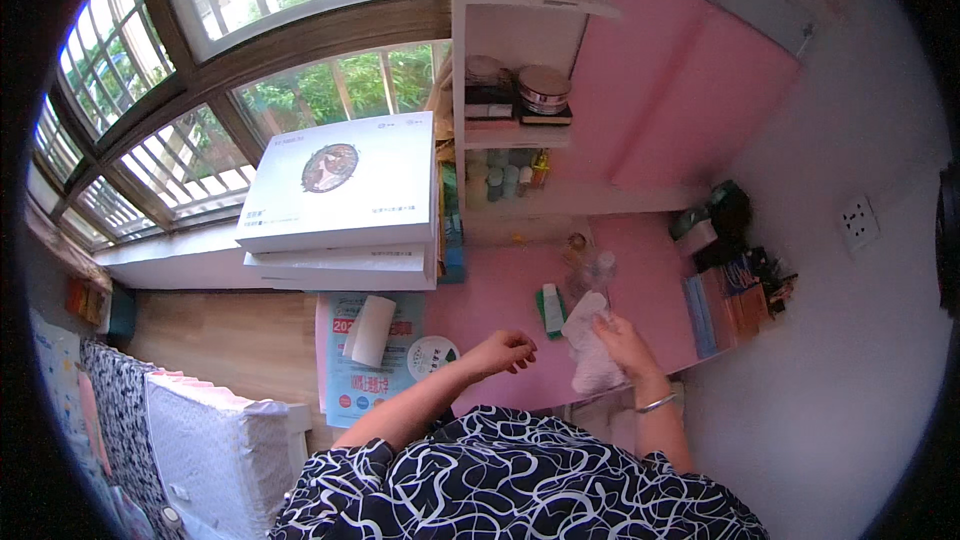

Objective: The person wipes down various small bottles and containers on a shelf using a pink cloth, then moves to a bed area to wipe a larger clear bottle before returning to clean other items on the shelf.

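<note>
A white cloth (592, 349) hangs over the front part of the pink desk top (480, 315), gripped near its right side by my right hand (628, 343). My left hand (501, 354) hovers above the desk to the left of the cloth, its fingers loosely bent and nothing in them. Just beyond the cloth lies a white tube with a green case or packet (551, 310). Behind these are clear, see-through items (596, 266), too blurred to name. A round white lidded tub (433, 358) is beside my left forearm.
White boxes (337, 195) are stacked by the window. A paper roll (370, 330) rests on a blue printed sheet (341, 390). Shelves (517, 136) with compacts and small bottles rise behind the desk. Books and dark items (724, 307) line the right wall, which has a socket (856, 223).
</note>
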### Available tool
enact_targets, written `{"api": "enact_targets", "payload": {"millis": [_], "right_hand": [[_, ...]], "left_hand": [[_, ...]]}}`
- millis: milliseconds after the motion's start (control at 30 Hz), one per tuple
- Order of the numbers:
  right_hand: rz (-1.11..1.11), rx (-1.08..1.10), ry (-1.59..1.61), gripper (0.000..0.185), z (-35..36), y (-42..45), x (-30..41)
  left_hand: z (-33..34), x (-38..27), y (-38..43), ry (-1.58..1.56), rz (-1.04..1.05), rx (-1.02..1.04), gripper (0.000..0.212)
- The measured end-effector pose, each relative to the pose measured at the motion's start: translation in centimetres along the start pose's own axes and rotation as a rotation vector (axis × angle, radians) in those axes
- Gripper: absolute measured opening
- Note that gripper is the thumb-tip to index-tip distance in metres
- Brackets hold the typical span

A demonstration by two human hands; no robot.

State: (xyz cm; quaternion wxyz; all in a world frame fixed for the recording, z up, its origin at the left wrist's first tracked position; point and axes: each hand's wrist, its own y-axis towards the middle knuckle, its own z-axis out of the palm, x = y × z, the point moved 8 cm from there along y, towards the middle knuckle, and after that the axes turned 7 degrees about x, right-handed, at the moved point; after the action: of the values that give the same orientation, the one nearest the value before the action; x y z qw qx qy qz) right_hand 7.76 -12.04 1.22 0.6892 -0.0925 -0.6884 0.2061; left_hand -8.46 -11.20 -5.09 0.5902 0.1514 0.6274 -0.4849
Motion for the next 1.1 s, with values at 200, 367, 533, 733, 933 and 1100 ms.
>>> {"api": "enact_targets", "payload": {"millis": [200,367,533,733,933,1100], "right_hand": [[-0.009,-0.207,-0.634,0.034,0.3,1.1,-2.9],[-0.001,-0.213,-0.459,0.035,0.2,0.8,-6.1],[-0.005,-0.121,-0.493,0.033,0.8,0.0,-7.5],[-0.030,-0.062,-0.329,0.033,0.6,-0.5,-7.1],[0.056,0.015,-0.298,0.032,1.3,0.3,-9.6],[-0.007,0.072,-0.314,0.031,1.9,-0.3,-9.0]], "left_hand": [[-1.1,6.9,6.9,-0.170,-0.118,-0.217,0.024],[-0.8,7.2,9.6,-0.057,-0.277,-0.328,0.036],[-2.9,10.0,13.3,0.433,0.009,-0.451,0.046],[-2.7,6.5,11.9,0.252,-0.194,-0.515,0.056],[-3.3,4.7,11.1,0.046,-0.100,-0.812,0.063],[-4.4,5.4,11.3,0.130,-0.164,-0.894,0.056]]}}
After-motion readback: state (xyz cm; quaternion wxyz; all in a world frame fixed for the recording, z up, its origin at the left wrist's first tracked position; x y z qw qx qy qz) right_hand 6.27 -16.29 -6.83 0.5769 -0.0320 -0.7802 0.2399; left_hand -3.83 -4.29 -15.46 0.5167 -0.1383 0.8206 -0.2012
